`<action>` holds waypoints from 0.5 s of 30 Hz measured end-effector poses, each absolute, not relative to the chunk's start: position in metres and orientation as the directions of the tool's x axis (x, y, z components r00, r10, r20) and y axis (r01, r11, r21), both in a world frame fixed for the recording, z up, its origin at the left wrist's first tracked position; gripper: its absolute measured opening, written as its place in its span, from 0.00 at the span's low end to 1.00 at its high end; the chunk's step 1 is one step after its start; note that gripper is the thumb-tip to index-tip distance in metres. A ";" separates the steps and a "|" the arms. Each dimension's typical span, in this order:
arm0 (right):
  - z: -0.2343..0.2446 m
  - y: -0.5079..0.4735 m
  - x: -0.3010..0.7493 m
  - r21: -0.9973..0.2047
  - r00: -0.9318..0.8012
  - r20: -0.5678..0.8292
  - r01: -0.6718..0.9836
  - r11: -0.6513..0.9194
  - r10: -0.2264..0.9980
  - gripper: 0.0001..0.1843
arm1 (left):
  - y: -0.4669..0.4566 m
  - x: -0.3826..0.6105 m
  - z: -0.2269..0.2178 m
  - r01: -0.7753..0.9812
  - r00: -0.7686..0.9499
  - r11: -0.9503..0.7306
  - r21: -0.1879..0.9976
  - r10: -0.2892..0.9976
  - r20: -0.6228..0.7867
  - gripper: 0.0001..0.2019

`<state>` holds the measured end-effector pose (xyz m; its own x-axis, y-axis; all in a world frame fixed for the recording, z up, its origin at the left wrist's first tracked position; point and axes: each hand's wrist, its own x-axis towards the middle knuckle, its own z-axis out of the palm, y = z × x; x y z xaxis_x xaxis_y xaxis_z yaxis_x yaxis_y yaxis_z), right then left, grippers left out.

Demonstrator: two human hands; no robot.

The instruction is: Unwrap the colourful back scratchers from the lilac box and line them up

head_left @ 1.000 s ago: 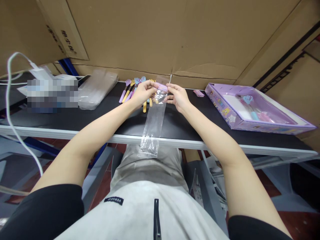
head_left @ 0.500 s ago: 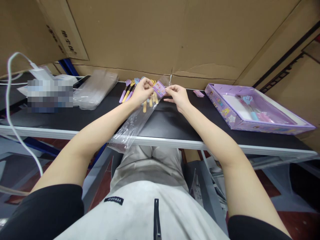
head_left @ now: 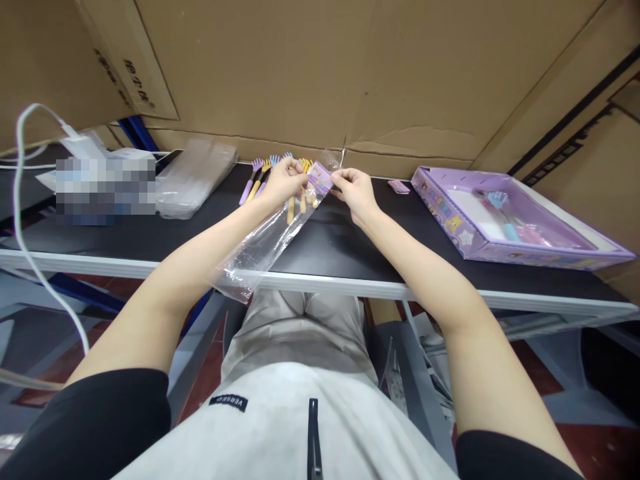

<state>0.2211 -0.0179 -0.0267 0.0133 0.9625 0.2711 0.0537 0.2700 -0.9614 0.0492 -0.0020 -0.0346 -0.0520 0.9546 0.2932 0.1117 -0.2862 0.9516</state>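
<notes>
A long clear plastic bag (head_left: 257, 257) slants from my hands down over the table's front edge. At its upper end sits a small purple printed card (head_left: 320, 177); I cannot tell whether it is inside the bag or against it. My left hand (head_left: 285, 185) is closed in a pinch at the card's left edge, on the bag. On the other side, my right hand (head_left: 357, 192) pinches the card and bag at the right corner. Behind and below lie several claw-ended back scratchers with purple handles (head_left: 246, 192) and yellow handles (head_left: 291, 211), partly hidden by my left hand and the bag.
A stack of clear bags (head_left: 195, 180) lies at left, beside a blurred-out object (head_left: 105, 190) and a white cable (head_left: 19, 180). At right stands a purple display box (head_left: 465, 233) with packed scratchers inside. Another small card (head_left: 399, 187) lies near it. Cardboard (head_left: 320, 73) walls the back.
The bag's lower end has swung slightly to the left. My right hand's fingers have drawn closer together at the card's corner. My left hand has hardly moved.
</notes>
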 end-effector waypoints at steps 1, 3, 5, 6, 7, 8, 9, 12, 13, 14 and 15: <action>-0.026 -0.018 0.221 -0.963 0.013 0.265 0.052 0.264 0.964 0.09 | -0.002 0.049 -0.034 0.123 -0.048 -0.289 0.949 0.954 0.297 0.16; -0.024 -0.019 0.221 -0.969 0.006 0.241 0.052 0.240 0.971 0.09 | -0.002 0.048 -0.035 0.138 -0.043 -0.306 0.942 0.948 0.314 0.16; -0.021 -0.021 0.222 -0.976 -0.004 0.212 0.057 0.212 0.977 0.09 | 0.000 0.046 -0.037 0.146 -0.040 -0.338 0.930 0.937 0.347 0.16; -0.020 -0.023 0.222 -0.977 -0.012 0.203 0.062 0.203 0.979 0.09 | 0.000 0.045 -0.038 0.149 -0.035 -0.357 0.922 0.930 0.366 0.15; -0.019 -0.024 0.223 -0.977 -0.019 0.199 0.071 0.200 0.980 0.09 | 0.001 0.044 -0.039 0.153 -0.027 -0.376 0.914 0.923 0.384 0.15; -0.019 -0.024 0.224 -0.975 -0.026 0.203 0.084 0.204 0.979 0.10 | 0.002 0.043 -0.039 0.157 -0.019 -0.393 0.906 0.916 0.401 0.15; -0.020 -0.024 0.225 -0.971 -0.035 0.214 0.102 0.216 0.976 0.10 | 0.003 0.042 -0.040 0.163 -0.014 -0.409 0.898 0.909 0.416 0.14; -0.025 -0.021 0.227 -0.936 -0.075 0.300 0.170 0.308 0.951 0.10 | 0.005 0.040 -0.039 0.173 -0.034 -0.433 0.884 0.895 0.445 0.14; -0.027 -0.018 0.227 -0.914 -0.093 0.344 0.195 0.356 0.934 0.10 | 0.006 0.041 -0.038 0.166 -0.049 -0.433 0.886 0.894 0.446 0.15; -0.030 -0.015 0.228 -0.885 -0.113 0.393 0.224 0.409 0.913 0.11 | 0.006 0.042 -0.038 0.153 -0.066 -0.431 0.889 0.894 0.444 0.15; -0.032 -0.012 0.228 -0.851 -0.132 0.441 0.254 0.460 0.888 0.11 | 0.006 0.043 -0.037 0.135 -0.084 -0.429 0.893 0.893 0.441 0.16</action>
